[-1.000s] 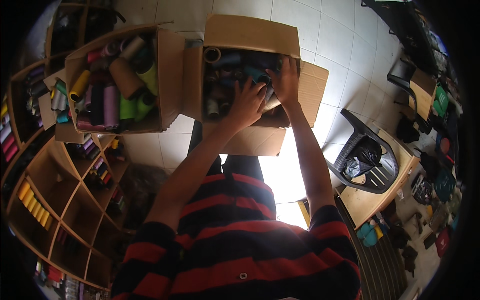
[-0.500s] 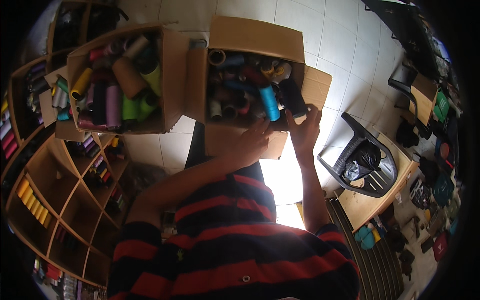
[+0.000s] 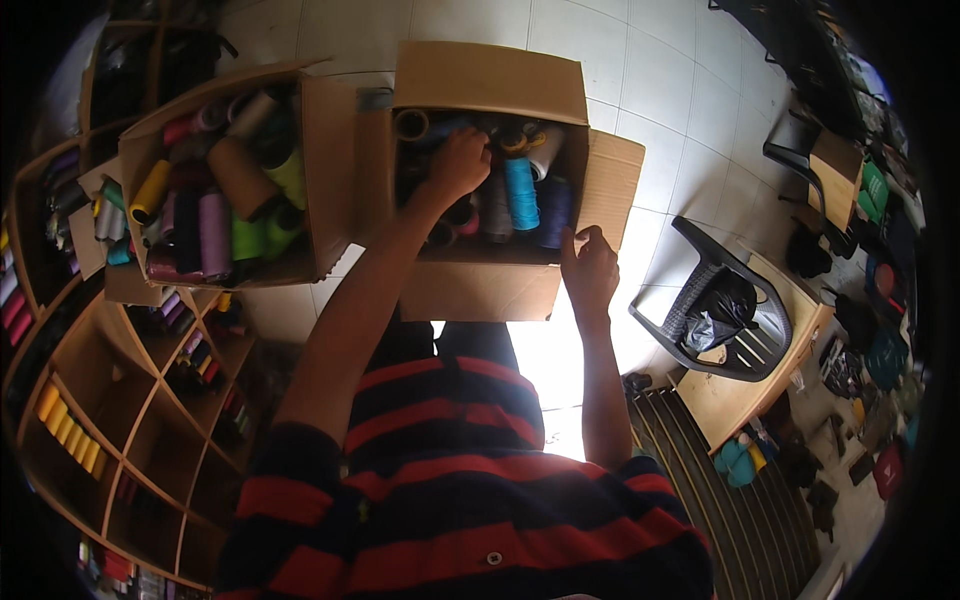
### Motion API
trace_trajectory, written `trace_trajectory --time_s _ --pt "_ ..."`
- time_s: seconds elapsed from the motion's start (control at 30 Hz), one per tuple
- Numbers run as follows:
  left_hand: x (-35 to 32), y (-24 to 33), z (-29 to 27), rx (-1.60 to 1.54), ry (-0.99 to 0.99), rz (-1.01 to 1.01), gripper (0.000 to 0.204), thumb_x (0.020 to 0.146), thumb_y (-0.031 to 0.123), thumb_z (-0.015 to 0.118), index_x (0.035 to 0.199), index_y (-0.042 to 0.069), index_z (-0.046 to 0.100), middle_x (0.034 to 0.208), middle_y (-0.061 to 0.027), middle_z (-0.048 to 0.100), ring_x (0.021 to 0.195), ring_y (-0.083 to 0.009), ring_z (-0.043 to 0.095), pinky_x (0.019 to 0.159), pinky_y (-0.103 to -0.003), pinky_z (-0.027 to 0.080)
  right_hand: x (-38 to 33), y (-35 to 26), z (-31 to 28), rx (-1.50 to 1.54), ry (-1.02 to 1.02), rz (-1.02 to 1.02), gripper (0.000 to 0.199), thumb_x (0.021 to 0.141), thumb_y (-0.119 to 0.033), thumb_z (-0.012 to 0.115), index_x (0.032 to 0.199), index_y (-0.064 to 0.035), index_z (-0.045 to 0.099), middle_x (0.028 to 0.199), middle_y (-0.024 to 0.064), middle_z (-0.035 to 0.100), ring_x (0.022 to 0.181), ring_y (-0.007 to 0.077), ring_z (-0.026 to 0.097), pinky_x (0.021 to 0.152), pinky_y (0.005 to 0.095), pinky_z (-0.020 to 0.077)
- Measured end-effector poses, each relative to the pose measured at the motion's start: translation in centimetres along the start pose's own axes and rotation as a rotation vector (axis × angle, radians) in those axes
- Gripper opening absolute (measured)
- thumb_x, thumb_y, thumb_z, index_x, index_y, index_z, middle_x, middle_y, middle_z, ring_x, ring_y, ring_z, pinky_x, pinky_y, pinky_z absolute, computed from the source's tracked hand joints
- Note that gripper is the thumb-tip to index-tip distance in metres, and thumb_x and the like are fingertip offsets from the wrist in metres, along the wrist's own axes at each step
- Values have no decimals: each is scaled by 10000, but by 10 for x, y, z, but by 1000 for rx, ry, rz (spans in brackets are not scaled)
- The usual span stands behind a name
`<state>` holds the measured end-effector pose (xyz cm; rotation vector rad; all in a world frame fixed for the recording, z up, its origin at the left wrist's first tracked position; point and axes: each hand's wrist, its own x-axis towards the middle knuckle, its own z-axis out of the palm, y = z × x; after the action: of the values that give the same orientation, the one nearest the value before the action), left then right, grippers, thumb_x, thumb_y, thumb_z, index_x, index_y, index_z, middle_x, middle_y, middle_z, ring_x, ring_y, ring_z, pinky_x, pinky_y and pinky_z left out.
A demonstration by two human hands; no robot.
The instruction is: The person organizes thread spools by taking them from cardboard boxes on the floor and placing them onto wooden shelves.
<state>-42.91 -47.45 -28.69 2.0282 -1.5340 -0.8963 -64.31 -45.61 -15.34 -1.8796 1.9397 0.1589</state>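
Note:
An open cardboard box (image 3: 480, 290) stands in front of me, filled with thread spools. My left hand (image 3: 462, 163) reaches over its middle with curled fingers among the spools; what they close on is hidden. A bright blue thread spool (image 3: 521, 194) stands upright to the right of this hand. Beside it a dark blue thread spool (image 3: 555, 212) rests along the right wall. My right hand (image 3: 590, 268) is at the box's near right corner, thumb and fingers apart, with nothing in it. An empty brown tube (image 3: 411, 124) shows in the far left corner.
A second cardboard box (image 3: 330, 180) of coloured spools stands at the left. Wooden cubbyhole shelves (image 3: 130, 440) with spools fill the lower left. To the right are a dark plastic chair (image 3: 712, 300) holding a black bag (image 3: 735, 312), and a wooden board (image 3: 735, 405).
My left hand has moved up and left, from the box's near edge into its middle. My right hand has let go of the dark blue spool, which now sits lower inside the box.

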Motion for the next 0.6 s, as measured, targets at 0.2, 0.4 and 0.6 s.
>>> trace_trajectory --time_s 0.2,0.4,0.6 --pt "31 -7 9 146 -366 -94 230 760 167 602 947 65 690 954 -202 669 925 -341 652 814 -431 524 7 -8 -1 147 14 -108 212 868 -255 624 861 -50 569 739 119 623 622 268 636 564 382 483" --pt "51 -25 40 -39 -657 -210 266 747 131 527 931 54 704 890 -207 671 858 -360 654 759 -432 511 3 -21 0 209 -31 -146 196 858 -222 633 857 -34 576 717 129 621 628 274 642 557 382 482" --pt "15 1 -2 100 -38 -415 423 775 236 583 1138 19 582 1167 -213 577 1054 -370 577 879 -451 484 10 -28 2 265 -47 -180 160 858 -193 626 871 -41 577 752 129 623 636 265 644 565 374 488"
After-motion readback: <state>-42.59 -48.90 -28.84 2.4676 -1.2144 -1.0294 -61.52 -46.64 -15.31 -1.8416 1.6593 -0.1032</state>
